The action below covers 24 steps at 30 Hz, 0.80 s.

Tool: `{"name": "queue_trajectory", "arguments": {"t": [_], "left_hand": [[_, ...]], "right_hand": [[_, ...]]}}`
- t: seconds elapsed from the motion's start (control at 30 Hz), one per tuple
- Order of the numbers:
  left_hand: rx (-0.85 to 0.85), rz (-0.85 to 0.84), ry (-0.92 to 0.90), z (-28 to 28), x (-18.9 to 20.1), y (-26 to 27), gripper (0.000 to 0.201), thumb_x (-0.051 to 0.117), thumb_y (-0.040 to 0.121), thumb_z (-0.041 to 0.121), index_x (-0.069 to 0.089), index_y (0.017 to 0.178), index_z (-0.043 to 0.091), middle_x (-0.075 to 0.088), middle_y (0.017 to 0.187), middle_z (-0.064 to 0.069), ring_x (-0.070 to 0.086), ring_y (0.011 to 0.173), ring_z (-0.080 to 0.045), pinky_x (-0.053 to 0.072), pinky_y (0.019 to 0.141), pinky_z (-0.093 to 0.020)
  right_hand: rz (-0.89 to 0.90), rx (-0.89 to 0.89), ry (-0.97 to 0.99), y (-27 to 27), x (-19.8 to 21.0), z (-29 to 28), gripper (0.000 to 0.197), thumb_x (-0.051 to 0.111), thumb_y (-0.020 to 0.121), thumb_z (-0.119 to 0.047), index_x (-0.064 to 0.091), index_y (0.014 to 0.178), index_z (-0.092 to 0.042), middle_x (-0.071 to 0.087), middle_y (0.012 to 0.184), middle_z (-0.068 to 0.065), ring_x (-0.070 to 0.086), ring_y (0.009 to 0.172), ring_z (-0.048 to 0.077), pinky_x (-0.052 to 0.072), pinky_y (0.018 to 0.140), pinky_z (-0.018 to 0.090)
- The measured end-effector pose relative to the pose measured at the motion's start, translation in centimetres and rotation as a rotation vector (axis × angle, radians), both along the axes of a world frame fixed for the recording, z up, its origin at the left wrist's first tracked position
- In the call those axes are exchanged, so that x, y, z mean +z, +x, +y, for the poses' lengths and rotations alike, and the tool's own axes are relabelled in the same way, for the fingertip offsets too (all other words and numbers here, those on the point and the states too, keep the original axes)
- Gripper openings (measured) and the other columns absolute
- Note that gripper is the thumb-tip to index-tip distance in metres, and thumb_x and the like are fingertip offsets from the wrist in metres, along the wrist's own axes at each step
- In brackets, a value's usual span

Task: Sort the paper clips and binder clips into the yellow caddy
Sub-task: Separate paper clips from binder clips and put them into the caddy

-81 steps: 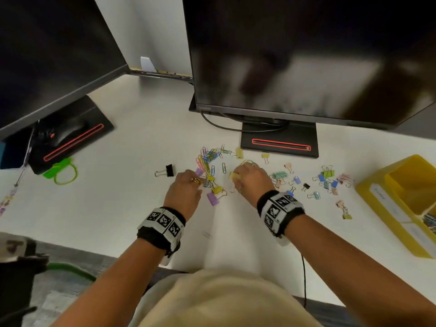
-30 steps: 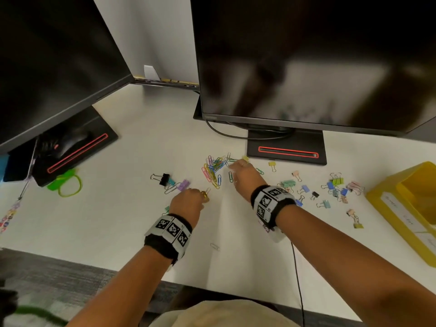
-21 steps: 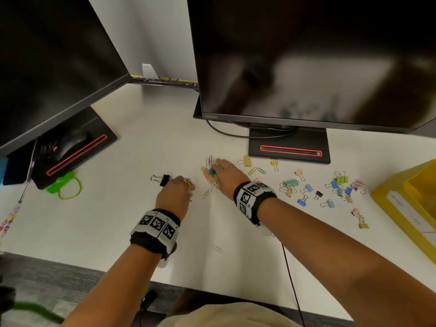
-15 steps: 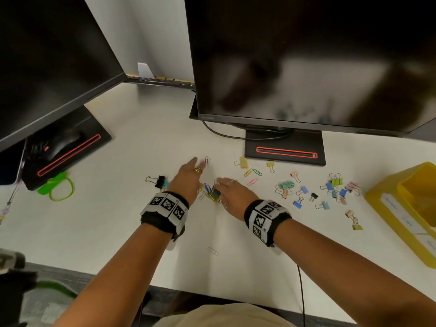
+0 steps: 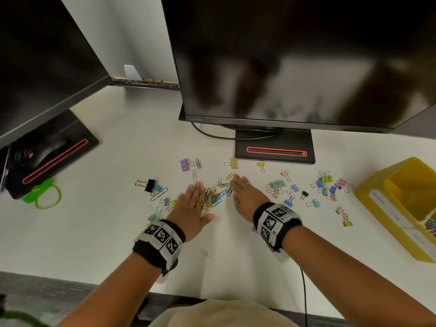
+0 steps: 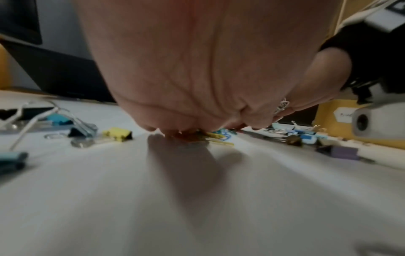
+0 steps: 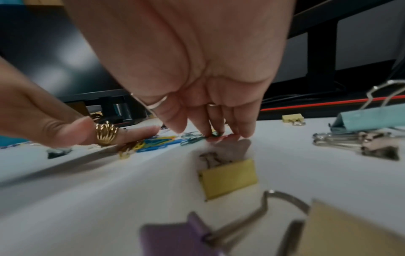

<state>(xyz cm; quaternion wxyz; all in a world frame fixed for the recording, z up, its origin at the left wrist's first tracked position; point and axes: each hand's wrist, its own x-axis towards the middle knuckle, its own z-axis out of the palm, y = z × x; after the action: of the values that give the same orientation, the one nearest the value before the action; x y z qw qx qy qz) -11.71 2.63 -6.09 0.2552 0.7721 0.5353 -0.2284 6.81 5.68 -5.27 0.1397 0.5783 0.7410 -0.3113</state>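
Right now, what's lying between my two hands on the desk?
A bunch of coloured paper clips lies between the left hand and right hand, clearest in the head view.

The head camera is looking forward and steeply down from above at the tabletop [image 5: 122, 142]. Both wrist cameras are sitting just above that surface, each peering along its palm toward the fingertips at very close range. All three views are sharing the pile of coloured paper clips [image 5: 215, 194] [image 6: 215, 136] [image 7: 157, 141] mid-frame.
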Motion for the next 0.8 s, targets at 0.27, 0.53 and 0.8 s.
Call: {"name": "queue_trajectory", "arguments": {"t": [0.27, 0.53, 0.8], "left_hand": [[0.065, -0.099, 0.127, 4.3, 2.2, 2.1, 0.06, 0.028, 0.099, 0.034, 0.008, 0.148, 0.005, -0.009, 0.159, -0.011, -0.002, 0.148, -0.023, 0.003, 0.121, -0.041], [-0.098, 0.186, 0.235, 5.7, 1.8, 2.7, 0.052, 0.03, 0.097, 0.028, 0.031, 0.141, 0.001, 0.024, 0.153, -0.016, 0.015, 0.144, -0.031, 0.011, 0.12, -0.046], [0.189, -0.264, 0.245, 2.3, 1.7, 0.8, 0.051, 0.045, 0.088, 0.011, 0.039, 0.138, 0.003, 0.03, 0.151, -0.008, 0.029, 0.137, -0.023, 0.028, 0.115, -0.031]], "right_hand": [[0.183, -0.11, 0.135, 1.0, 0.2, -0.4, 0.043, 0.039, 0.093, -0.008, 0.043, 0.135, -0.01, 0.036, 0.145, 0.013, 0.036, 0.133, 0.026, 0.034, 0.111, 0.031], [0.153, -0.148, 0.128, 0.2, 0.4, 1.5, 0.047, 0.037, 0.092, -0.002, 0.037, 0.139, -0.008, 0.039, 0.137, 0.016, 0.042, 0.125, 0.028, 0.037, 0.108, 0.029], [0.008, 0.098, 0.129, -1.2, -0.2, 1.2, 0.053, 0.04, 0.089, -0.001, 0.03, 0.141, -0.008, 0.03, 0.149, 0.007, 0.029, 0.134, 0.028, 0.037, 0.109, 0.038]]}}
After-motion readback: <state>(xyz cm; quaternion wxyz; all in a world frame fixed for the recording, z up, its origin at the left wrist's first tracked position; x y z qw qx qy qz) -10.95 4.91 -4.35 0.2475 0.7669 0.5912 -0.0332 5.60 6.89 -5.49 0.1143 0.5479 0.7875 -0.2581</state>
